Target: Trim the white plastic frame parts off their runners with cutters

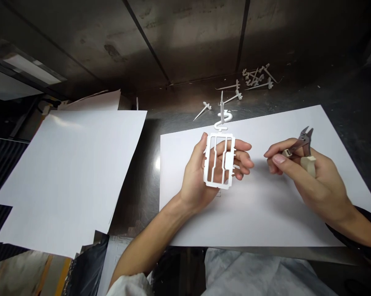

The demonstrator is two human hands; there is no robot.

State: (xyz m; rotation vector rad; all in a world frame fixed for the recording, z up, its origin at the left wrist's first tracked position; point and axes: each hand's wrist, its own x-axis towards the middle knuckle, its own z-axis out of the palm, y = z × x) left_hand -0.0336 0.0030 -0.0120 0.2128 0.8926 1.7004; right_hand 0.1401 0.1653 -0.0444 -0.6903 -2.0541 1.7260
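In my left hand (pixel 200 172) lies a white plastic frame (pixel 206 164), a flat rectangle with two thin bars running lengthwise inside it. The thumb rests along its left side and the fingers pass behind it. From its far end a curved white sprue (pixel 221 119) with a pointed stem sticks out, still joined to the frame. My right hand (pixel 315 176) is closed around a pair of side cutters (pixel 309 162) with pale handles. Their jaws point up and away, parted slightly, and stay clear of the frame. Both hands are above a white sheet (pixel 185 226).
Several cut-off white sprues (pixel 256 77) lie on the dark metal table (pixel 136 185) beyond the sheet. More white sheets (pixel 74 164) are stacked at the left. A metal wall (pixel 191 37) rises behind the table. Black plastic (pixel 88 263) hangs near the front left.
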